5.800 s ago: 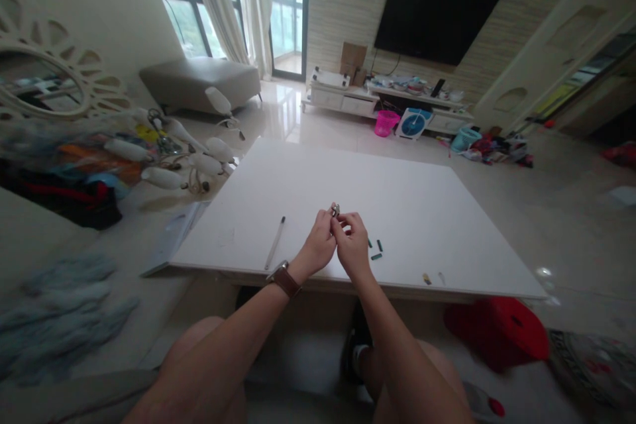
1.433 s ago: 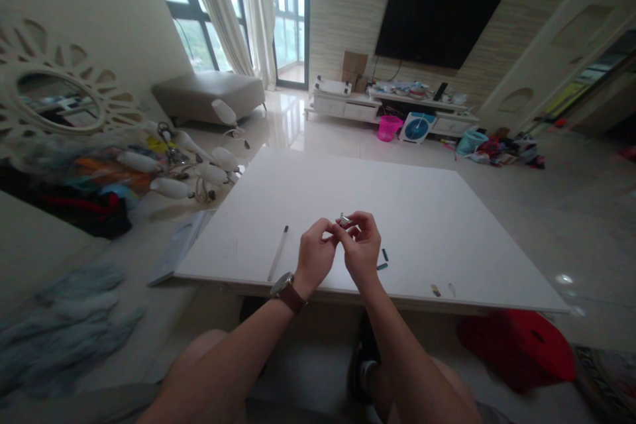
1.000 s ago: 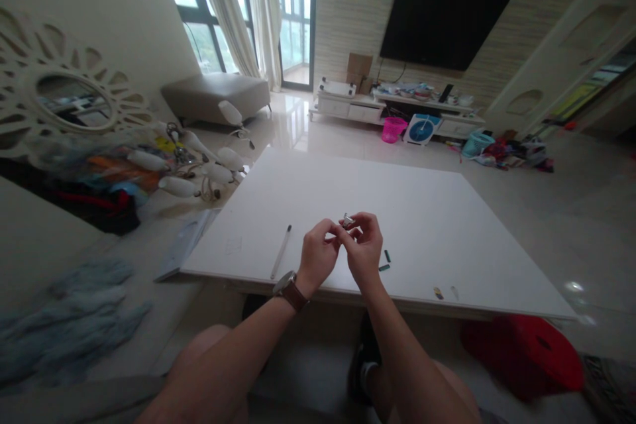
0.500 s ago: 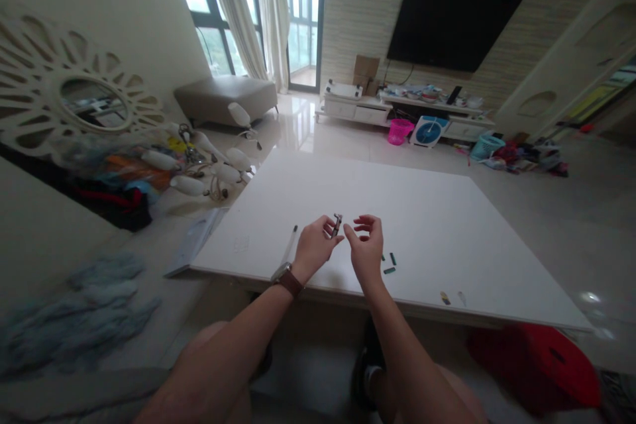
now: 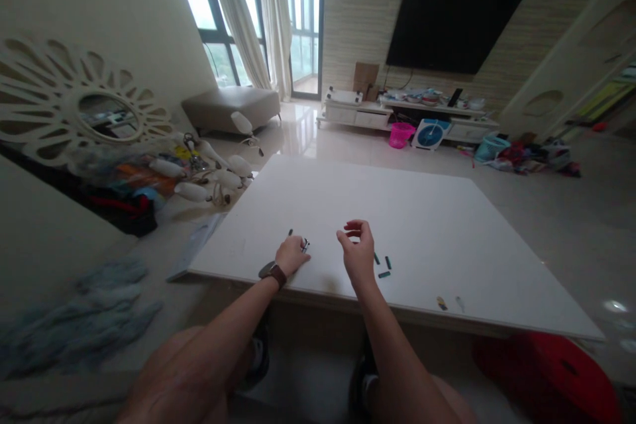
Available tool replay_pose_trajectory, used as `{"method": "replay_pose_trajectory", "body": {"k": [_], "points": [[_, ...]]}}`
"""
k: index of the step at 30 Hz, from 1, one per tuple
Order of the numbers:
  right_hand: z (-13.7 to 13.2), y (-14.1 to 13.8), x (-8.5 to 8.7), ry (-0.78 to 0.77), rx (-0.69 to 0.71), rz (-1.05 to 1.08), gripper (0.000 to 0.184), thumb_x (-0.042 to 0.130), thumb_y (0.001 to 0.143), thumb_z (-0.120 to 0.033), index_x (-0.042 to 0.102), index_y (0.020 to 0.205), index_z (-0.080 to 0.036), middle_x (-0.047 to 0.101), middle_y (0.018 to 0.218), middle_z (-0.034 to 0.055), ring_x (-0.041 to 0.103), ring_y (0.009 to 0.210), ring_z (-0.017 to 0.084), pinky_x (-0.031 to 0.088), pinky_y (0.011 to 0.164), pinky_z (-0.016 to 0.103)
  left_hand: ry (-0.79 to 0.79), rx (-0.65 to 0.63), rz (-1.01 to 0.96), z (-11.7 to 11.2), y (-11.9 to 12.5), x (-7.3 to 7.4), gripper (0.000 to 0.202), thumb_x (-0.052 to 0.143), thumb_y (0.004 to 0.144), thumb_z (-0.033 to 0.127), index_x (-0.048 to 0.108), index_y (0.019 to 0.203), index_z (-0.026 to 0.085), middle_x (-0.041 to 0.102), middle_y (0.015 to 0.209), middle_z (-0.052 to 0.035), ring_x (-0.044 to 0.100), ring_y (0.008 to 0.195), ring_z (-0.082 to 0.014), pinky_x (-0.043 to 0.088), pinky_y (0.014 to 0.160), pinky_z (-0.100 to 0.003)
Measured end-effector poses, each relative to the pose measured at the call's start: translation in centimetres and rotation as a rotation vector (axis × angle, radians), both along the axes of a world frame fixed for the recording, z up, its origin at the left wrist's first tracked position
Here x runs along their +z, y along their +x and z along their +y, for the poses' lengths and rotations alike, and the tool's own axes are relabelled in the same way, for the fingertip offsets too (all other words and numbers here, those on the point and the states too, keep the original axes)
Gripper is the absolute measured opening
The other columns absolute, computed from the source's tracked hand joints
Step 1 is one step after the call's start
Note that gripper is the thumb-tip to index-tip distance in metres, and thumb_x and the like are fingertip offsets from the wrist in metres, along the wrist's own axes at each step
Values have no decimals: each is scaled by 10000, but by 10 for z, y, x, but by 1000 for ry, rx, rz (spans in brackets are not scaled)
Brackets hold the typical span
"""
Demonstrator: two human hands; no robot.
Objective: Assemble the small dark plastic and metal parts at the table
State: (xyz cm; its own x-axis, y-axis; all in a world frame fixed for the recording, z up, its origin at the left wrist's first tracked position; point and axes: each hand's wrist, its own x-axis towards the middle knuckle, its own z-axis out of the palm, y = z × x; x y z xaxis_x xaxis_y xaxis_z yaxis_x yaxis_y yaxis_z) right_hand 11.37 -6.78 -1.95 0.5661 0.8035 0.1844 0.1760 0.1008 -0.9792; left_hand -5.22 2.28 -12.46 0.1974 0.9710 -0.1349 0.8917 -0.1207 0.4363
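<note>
My left hand [image 5: 292, 256] is low over the near left part of the white table [image 5: 397, 212], closed around a small silver-and-dark metal piece [image 5: 305, 246]. The kind of piece is too small to make out. Just beyond that hand shows the dark tip of a slim stick [image 5: 291, 232]; the hand covers the rest. Above the table to the right, my right hand [image 5: 358, 253] is raised with bent fingers apart from the thumb, and nothing shows in it. Beside its wrist lie several small dark green pieces [image 5: 384, 274].
Near the front edge lie a small yellow-and-dark piece [image 5: 442, 303] and a pale clear piece [image 5: 460, 304]. A chandelier with white shades [image 5: 228, 179] stands off the table's left side. A red object [image 5: 551, 371] sits below the right front edge.
My left hand has moved left and down toward the table with the metal piece, away from my right hand. My right hand has shifted slightly left and remains raised.
</note>
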Motion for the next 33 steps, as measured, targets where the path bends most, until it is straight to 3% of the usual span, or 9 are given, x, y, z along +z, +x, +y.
{"method": "replay_pose_trajectory", "body": {"k": [6, 9, 12, 15, 18, 24, 28, 31, 33], "points": [[-3, 6, 5, -18, 16, 9, 208, 644, 740, -279, 569, 925, -219, 653, 930, 30, 595, 795, 194, 428, 645, 305, -15, 13, 36, 4, -3, -11, 352, 824, 653, 368, 629, 900, 210, 704, 899, -55, 655, 836, -208, 416, 679, -267], [-5, 9, 9, -20, 25, 22, 195, 634, 747, -278, 566, 920, -218, 649, 927, 32, 593, 809, 198, 429, 659, 311, 9, 15, 45, 9, -9, -5, 399, 812, 664, 450, 615, 915, 210, 694, 896, -49, 641, 818, -199, 424, 681, -267], [-7, 13, 12, -21, 26, 44, 175, 630, 752, -282, 566, 902, -220, 645, 911, 30, 585, 805, 200, 425, 660, 314, 77, 72, 65, 18, -24, 6, 358, 644, 827, 523, 604, 989, 206, 669, 1011, -76, 620, 934, -214, 449, 786, -290], [-8, 17, 13, -17, 23, 51, 153, 627, 754, -290, 571, 878, -220, 640, 896, 30, 580, 806, 201, 432, 682, 323, 128, 236, 151, 28, -51, 13, 387, 544, 892, 450, 564, 1199, 215, 538, 1285, -159, 492, 1202, -336, 430, 922, -426], [-7, 22, 14, -12, 22, 44, 146, 628, 752, -294, 575, 864, -217, 640, 897, 33, 580, 817, 204, 442, 724, 337, 65, 382, 230, 31, -82, 10, 475, 565, 852, 396, 541, 1288, 209, 415, 1382, -233, 417, 1234, -465, 413, 890, -567], [0, 46, 9, 6, -37, 41, 190, 641, 727, -320, 584, 861, -198, 639, 885, 27, 576, 797, 191, 446, 762, 341, 35, 342, 203, 25, -114, -3, 332, 488, 879, 278, 602, 1182, 208, 512, 1246, -199, 463, 1176, -412, 423, 878, -518], [3, 71, -1, -5, -100, 21, 210, 647, 715, -332, 592, 864, -195, 642, 884, 29, 581, 783, 186, 451, 751, 333, 77, 274, 109, 31, -107, 7, 353, 503, 856, 200, 593, 1195, 163, 550, 1198, -208, 483, 1172, -380, 422, 897, -486], [3, 94, -12, -57, -131, -45, 204, 629, 728, -342, 600, 868, -196, 652, 867, 35, 590, 762, 184, 455, 711, 314, 111, 182, -15, 32, -82, 24, 420, 536, 882, 272, 538, 1291, 174, 580, 1217, -170, 522, 1167, -303, 424, 943, -418], [3, 111, -23, -169, -116, -170, 177, 586, 770, -341, 609, 870, -197, 672, 874, 46, 603, 751, 182, 462, 687, 300, 61, 121, -327, 24, -55, 35, 484, 572, 882, 362, 508, 1323, 174, 616, 1197, -141, 596, 1034, -244, 463, 882, -364]]}}
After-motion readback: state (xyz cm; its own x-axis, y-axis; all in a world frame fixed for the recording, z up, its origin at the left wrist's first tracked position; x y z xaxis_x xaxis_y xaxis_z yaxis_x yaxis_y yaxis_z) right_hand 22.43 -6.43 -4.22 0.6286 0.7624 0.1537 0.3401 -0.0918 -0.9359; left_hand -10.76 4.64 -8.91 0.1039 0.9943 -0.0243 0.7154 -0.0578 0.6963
